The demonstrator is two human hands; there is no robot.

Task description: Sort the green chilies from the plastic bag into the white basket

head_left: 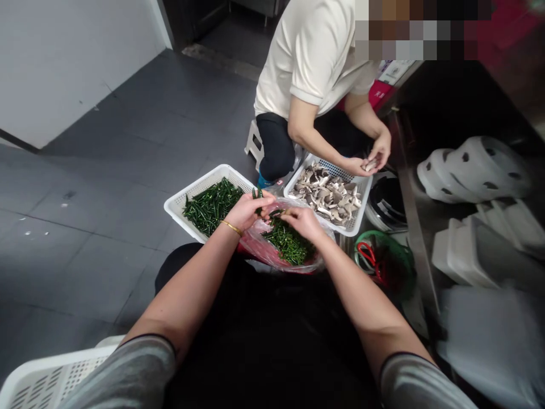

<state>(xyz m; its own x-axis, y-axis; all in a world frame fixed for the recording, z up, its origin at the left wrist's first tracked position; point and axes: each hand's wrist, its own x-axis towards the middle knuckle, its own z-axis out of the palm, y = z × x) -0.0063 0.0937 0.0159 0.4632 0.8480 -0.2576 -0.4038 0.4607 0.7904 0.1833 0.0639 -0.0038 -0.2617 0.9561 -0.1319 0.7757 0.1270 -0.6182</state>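
My left hand [247, 211], with a gold bangle at the wrist, is closed around a few dark green chili peppers [257, 194]. Close beside it, the fingertips of my right hand [304, 222] pinch the end of a green chili pepper [276, 212]. Both hands are above a clear and red plastic bag [255, 241] that stands open in front of my lap. Thin green stems [292, 244] fill the bag, some perhaps with bits of pepper. To the left, a white basket [176, 211] holds a heap of dark green chili peppers [213, 205].
Opposite me a co-worker [310, 62] sits on a low stool [254, 145], handling mushroom pieces over a white basket [355, 226] of torn mushrooms [327, 193]. At right are a green container [400, 264] and a shelf with white bins [464, 250]. Another basket [55, 363] is lower left.
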